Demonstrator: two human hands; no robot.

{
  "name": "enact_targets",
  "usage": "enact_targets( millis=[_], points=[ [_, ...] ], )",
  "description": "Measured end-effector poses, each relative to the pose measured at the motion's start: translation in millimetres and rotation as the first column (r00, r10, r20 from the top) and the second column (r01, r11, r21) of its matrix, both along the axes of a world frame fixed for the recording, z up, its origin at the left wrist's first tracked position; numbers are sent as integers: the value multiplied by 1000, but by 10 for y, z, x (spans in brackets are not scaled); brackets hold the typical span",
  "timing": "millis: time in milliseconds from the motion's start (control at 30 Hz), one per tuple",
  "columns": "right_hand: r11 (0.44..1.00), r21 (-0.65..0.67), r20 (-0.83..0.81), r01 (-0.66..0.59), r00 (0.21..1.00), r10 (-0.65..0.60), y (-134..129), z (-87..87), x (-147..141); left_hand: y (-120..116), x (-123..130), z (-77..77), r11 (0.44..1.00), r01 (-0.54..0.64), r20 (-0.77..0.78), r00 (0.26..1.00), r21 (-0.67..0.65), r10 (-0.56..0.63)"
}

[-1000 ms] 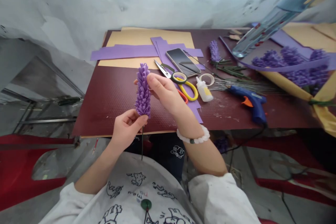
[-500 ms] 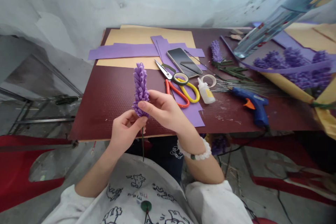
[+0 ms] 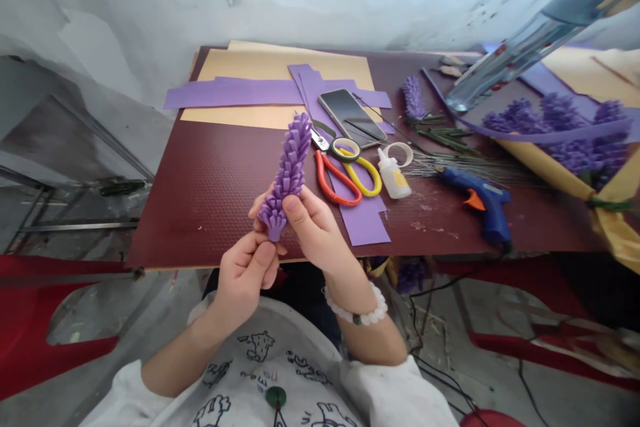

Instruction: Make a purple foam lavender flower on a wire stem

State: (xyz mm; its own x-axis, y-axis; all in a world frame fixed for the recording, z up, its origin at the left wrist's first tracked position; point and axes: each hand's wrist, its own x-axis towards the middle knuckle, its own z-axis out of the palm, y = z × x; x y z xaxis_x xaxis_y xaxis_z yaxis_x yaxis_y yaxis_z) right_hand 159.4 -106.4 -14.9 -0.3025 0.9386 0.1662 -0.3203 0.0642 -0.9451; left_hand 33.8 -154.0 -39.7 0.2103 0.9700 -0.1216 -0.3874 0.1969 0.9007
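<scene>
I've got the purple craft lavender spike [image 3: 287, 177] up at lower centre over the maroon board [image 3: 200, 213], left hand [image 3: 243, 277] pinching its base, right hand [image 3: 313, 230] gripping its side (petals look layered full length, no bare stretch visible).

The purple paper flower [image 3: 289, 177], upright earlier, now leans to the right, its base pinched in the left hand [image 3: 243, 280], while the right hand [image 3: 311, 233] has moved lower, thumb pressing the flower's side.
</scene>
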Motion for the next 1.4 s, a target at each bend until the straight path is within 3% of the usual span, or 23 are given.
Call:
enact_targets(
  millis=[200, 400, 500, 600, 633, 700, 767, 800, 900, 967, 1133, 1400],
  points=[
    [995, 86, 54, 41, 997, -46, -108, -64, -59, -14, 24, 2, 1000, 11, 83, 996, -16, -10],
    [977, 193, 211, 85, 969, -126, -113, -58, -61, -5, 50, -12, 998, 52, 123, 991, -27, -49],
    [985, 154, 259, 73, 959, -111, -131, -50, -22, -12, -22, 82, 993, 120, -62, 991, 1, -119],
    [995, 90, 251, 50, 965, -71, -163, -42, 31, 10, -191, 233, 970, 225, -412, 896, 97, -166],
    [996, 83, 238, 25, 970, -44, -174, -40, 45, 35, -254, 278, 970, 175, -482, 873, 169, -74],
    [994, 72, 200, -77, 978, 61, -198, -43, 59, 117, -356, 347, 950, 9, -422, 897, 311, 130],
    [973, 32, 130, -230, 966, 224, -225, -58, 50, 229, -404, 388, 894, -167, -247, 925, 417, 288],
    [952, 4, 80, -305, 949, 304, -240, -71, 38, 285, -406, 401, 881, -188, -160, 946, 434, 281],
    [902, -72, -61, -425, 905, 422, -286, -124, -7, 405, -363, 426, 945, -99, -65, 990, 311, 125],
    [897, -108, -92, -430, 902, 421, -318, -163, -25, 427, -321, 426, 966, -90, -4, 996, 243, 94],
    [909, -122, -12, -398, 917, 399, -424, -230, -4, 375, -246, 380, 959, -236, 130, 968, 160, 216],
    [938, -142, 157, -317, 928, 338, -532, -260, 27, 372, -222, 382, 930, -337, 90, 941, 144, 327]
  ],
)
